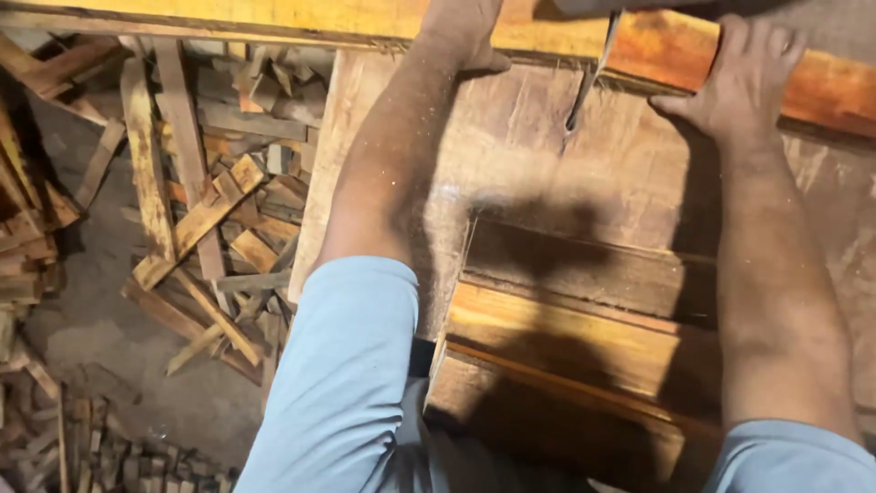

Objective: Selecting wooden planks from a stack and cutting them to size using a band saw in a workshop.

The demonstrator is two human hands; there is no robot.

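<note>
One long yellow-orange plank (274, 18) lies across the far edge of the wooden surface (511, 146). Two hands press flat on it: left hand (461, 32) with fingers hidden, right hand (744, 78) with fingers together. Three boards (566, 338) stack nearer; scrap offcuts (210, 201) litter the floor.

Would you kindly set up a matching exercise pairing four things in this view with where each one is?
Things:
1. left hand
2. right hand
3. scrap wood pile
4. stacked boards

Places:
A. on the floor, left of the workbench
B. pressing the orange part of the long plank
C. lying between the two forearms
D. resting on the yellow part of the long plank

Pairs: 1-D, 2-B, 3-A, 4-C
</note>
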